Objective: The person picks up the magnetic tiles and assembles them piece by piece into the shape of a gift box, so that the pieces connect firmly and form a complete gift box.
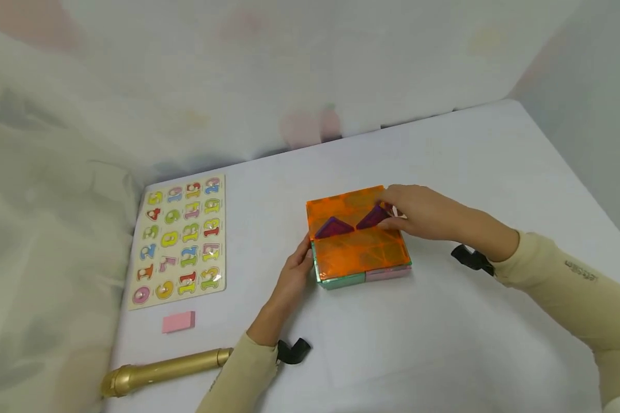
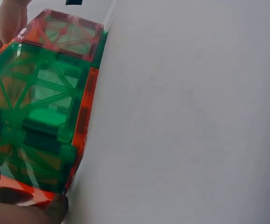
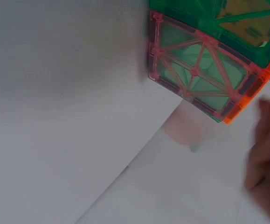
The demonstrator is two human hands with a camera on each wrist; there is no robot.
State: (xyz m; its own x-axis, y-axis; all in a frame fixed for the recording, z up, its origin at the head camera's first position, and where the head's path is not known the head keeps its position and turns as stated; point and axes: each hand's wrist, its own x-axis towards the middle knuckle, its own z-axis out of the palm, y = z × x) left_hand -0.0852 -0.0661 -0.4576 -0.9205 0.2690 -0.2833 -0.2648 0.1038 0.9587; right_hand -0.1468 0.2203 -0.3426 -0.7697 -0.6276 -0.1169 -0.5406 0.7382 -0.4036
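Note:
A low box of translucent magnetic tiles (image 1: 361, 252) has an orange top and green and pink sides. On its top, along the seam between two orange panels, are two purple triangle tiles: a left triangle (image 1: 334, 227) and a right triangle (image 1: 371, 218). My right hand (image 1: 426, 213) pinches the right triangle between thumb and fingers; in the right wrist view this hand (image 3: 267, 158) is blurred. My left hand (image 1: 291, 272) rests against the box's left side. In the left wrist view its fingertips (image 2: 55, 208) touch the bottom corner by the green side (image 2: 37, 107).
On the left of the white table (image 1: 475, 344) lies a wooden number puzzle board (image 1: 183, 241). Nearer are a pink block (image 1: 178, 322) and a gold microphone (image 1: 170, 370) beside my left sleeve. A pale cloth wall (image 1: 310, 69) rises behind the table.

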